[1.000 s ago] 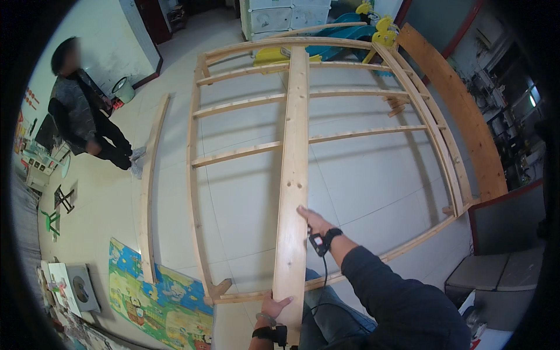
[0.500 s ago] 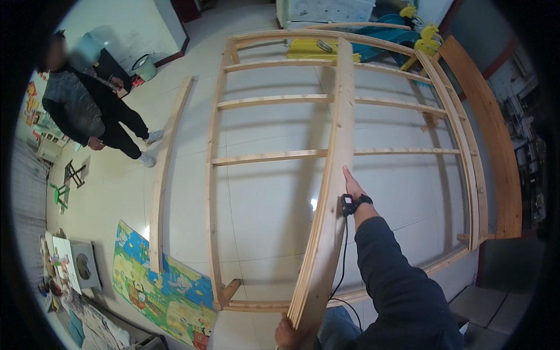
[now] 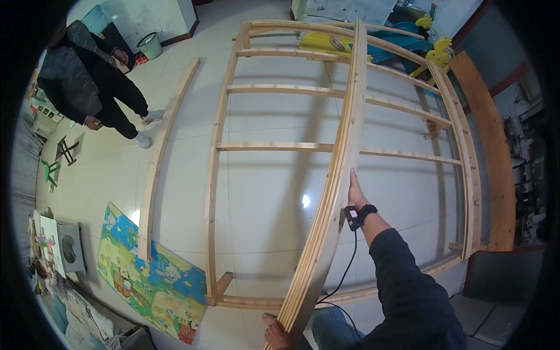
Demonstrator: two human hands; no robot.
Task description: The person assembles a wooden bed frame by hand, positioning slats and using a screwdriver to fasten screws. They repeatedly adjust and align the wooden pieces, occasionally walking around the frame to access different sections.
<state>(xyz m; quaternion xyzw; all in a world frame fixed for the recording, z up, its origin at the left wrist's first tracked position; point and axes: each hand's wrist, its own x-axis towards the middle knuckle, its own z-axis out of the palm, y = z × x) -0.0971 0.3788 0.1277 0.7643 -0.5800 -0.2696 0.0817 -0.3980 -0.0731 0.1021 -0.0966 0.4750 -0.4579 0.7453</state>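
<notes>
A long stack of wooden slats [image 3: 326, 233] runs away from me, above a wooden bed frame [image 3: 211, 233] standing on the floor. At the stack's near end my left hand [image 3: 276, 333] is closed around its left side, with knuckles showing. Farther along, my right hand [image 3: 357, 192] supports the stack from the right side. Its thumb lies along the wood, and the other fingers are hidden by the slats. A small black device [image 3: 352, 217] with a cable is strapped at my right wrist.
Crosswise slats [image 3: 280, 146] span the frame. A loose rail [image 3: 160, 157] lies to its left, partly over a colourful play mat [image 3: 151, 280]. Another person [image 3: 87, 81] stands at the far left. An orange-brown board [image 3: 493, 169] leans at the right, near a yellow and teal slide [image 3: 396, 46].
The stack has turned a little, showing more of its layered left edges, and its far end reaches slightly farther. My left hand has shifted left. The other person's upper hand has come out.
</notes>
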